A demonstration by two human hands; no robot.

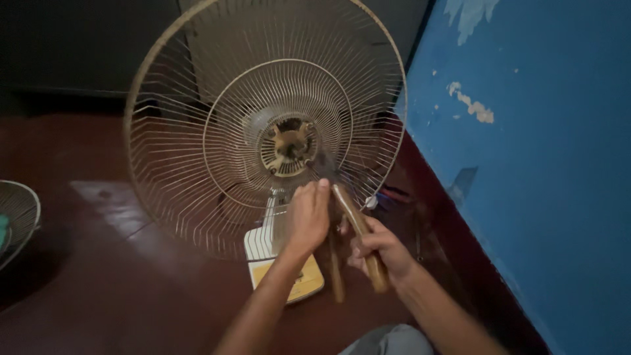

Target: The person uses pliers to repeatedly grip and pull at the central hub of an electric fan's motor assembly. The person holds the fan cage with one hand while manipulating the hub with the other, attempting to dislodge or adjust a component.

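I observe the fan's rear wire guard [197,131] standing upright on the dark red floor [98,283], its motor hub [288,148] exposed at centre. My right hand [381,250] is clamped on the wooden-handled pliers [358,230], whose nose reaches up to the hub's lower right edge. My left hand [309,220] rests on the guard wires just below the hub, fingers curled; I cannot tell whether it grips anything. The hands are close together, just beneath the hub.

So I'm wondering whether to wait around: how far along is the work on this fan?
Done: no blades show on the hub, and a second grille lies at the left. In hand: the right hand grips pliers aimed at the hub, the left hand steadying beside them. Left: the rear guard remains on the fan.
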